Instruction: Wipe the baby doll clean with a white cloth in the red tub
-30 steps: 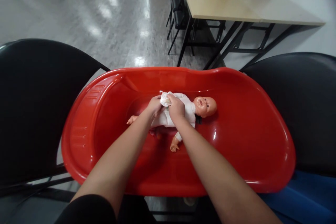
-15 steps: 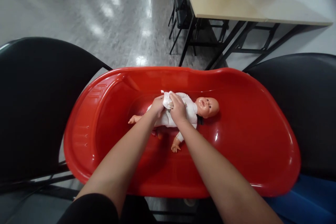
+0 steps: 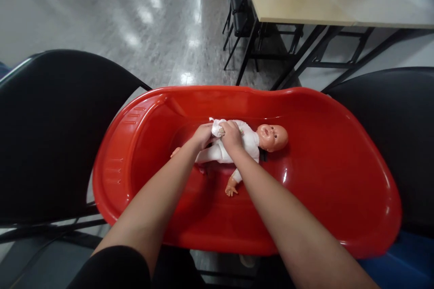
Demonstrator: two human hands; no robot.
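Both hands stayed put on the baby doll (image 3: 249,141) in the red tub (image 3: 339,180): left hand (image 3: 202,135) and right hand (image 3: 231,136) pinched shut on the bunched white cloth (image 3: 216,127) between them, barely shifted since a second before.

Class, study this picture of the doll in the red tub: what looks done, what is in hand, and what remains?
Done: the doll lies on its back in the red tub, head to the right, wearing a white garment. In hand: the left hand and right hand both pinch a bunched fold of white cloth at its middle. Left: the garment covers the torso and arms; whether it is going on or coming off cannot be told.
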